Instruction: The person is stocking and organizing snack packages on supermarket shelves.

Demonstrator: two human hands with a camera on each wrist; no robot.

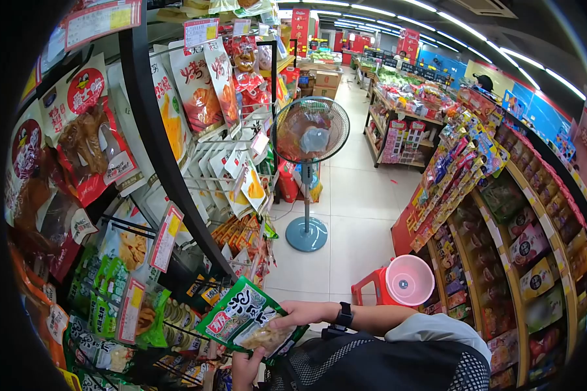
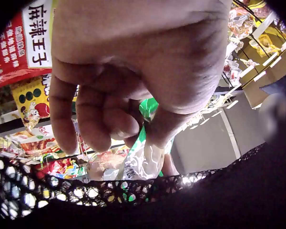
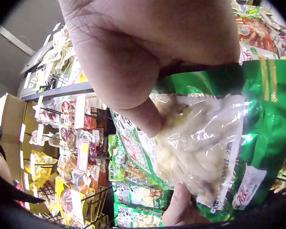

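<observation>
A green snack bag (image 1: 241, 320) with white lettering and a clear window is held between both hands. Pale, lumpy food shows through its window in the right wrist view. My right hand (image 1: 301, 315) grips one edge of the bag, its thumb (image 3: 145, 117) lying on the front. Lower down, my left hand (image 1: 246, 366) pinches the bag's near edge. In the left wrist view only a green and clear strip of the bag (image 2: 142, 155) shows past the left hand (image 2: 133, 67), with its other fingers loosely bent.
Racks of hanging snack packs (image 1: 104, 287) with price tags (image 1: 166, 238) stand close on the left. Ahead in the aisle is a pedestal fan (image 1: 306, 233). A pink basin (image 1: 421, 280) sits on a red stool (image 1: 370, 287) at right, beside stocked shelves (image 1: 512, 251).
</observation>
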